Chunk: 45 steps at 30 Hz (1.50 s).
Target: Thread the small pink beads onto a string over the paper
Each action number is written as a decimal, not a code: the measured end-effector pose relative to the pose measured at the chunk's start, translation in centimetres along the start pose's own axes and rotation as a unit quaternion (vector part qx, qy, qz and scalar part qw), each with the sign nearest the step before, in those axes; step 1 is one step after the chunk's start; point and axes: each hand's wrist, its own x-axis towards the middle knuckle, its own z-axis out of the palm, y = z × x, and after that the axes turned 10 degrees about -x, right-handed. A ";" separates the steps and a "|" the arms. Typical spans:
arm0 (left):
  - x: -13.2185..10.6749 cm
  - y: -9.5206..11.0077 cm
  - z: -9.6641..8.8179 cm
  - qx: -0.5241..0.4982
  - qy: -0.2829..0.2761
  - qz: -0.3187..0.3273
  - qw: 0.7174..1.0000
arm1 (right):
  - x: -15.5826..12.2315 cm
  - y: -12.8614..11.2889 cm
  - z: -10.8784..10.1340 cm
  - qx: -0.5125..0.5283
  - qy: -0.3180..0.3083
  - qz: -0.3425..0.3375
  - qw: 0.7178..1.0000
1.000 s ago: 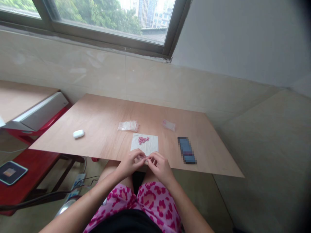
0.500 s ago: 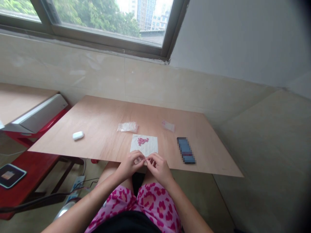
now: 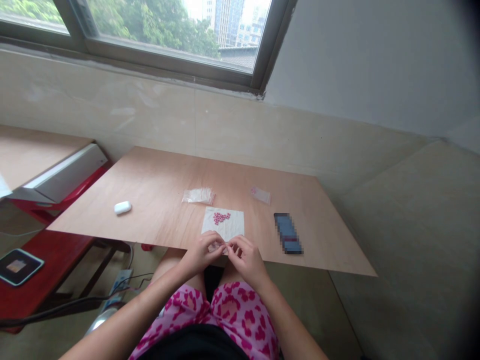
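Barely shifted, pinching likely plastic bag [image 3: 214, 246] with left hand [image 3: 204, 250] and right hand [image 3: 246, 253] by table's [image 3: 161, 205] near edge, probably opening; next, part gently.

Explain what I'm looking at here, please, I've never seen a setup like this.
No robot here: one camera worn on a person's head looks forward and down at their bare left hand and right hand. On the wooden table lies a white sheet bearing small pink pieces. Beyond it are a larger clear packet and a smaller clear packet; to its right, a pixelated phone-like device; farther left, a white case. At the table's near edge, both hands seem to pinch a small see-through thing, too tiny to identify.
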 end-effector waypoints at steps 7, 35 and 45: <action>-0.1 0.1 -0.1 -0.009 -0.011 0.005 1.000 | 0.2 -0.1 -0.2 0.014 -0.001 -0.002 1.000; 0.6 -0.3 -1.6 0.004 0.000 0.018 1.000 | 0.4 0.4 -1.1 0.001 0.028 0.010 1.000; 0.7 -0.5 -1.8 0.015 0.001 0.023 1.000 | 0.4 0.6 -1.2 0.010 0.030 0.019 0.999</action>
